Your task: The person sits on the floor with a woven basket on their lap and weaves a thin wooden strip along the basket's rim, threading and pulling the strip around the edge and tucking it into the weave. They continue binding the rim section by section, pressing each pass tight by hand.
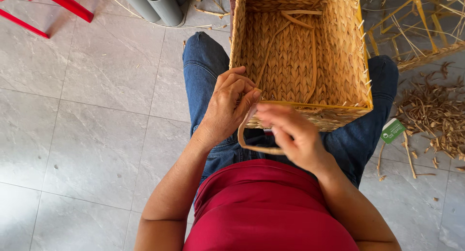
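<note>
From the head camera, looking straight down, the left hand [227, 108] is bent at the wrist with its fingers curled in, the fingertips pinched shut on a flat tan strand [252, 135] right at the near rim of a square woven basket [339, 62]. The right hand [295, 137] sits just beside it, a little blurred, knuckles up and fingers closed around the same strand, which loops down from the rim and runs back under this hand. Both forearms come up from the bottom edge on either side of a red top [264, 207]. The basket rests across the person's lap on blue jeans [206, 72], its open mouth tipped toward the camera so the braided bottom shows, with more loose strands lying inside; a yellow wire frame lines its near and right edges. Below is a floor of large pale grey tiles [87, 115], scattered with bits of straw. A heap of dry fibre offcuts [436, 115] lies on the right, beside a small green tag [392, 131]. A bare wire basket frame [416, 28] stands at upper right, grey pipes [155, 4] at the top, and red chair legs [43, 6] at upper left.
</note>
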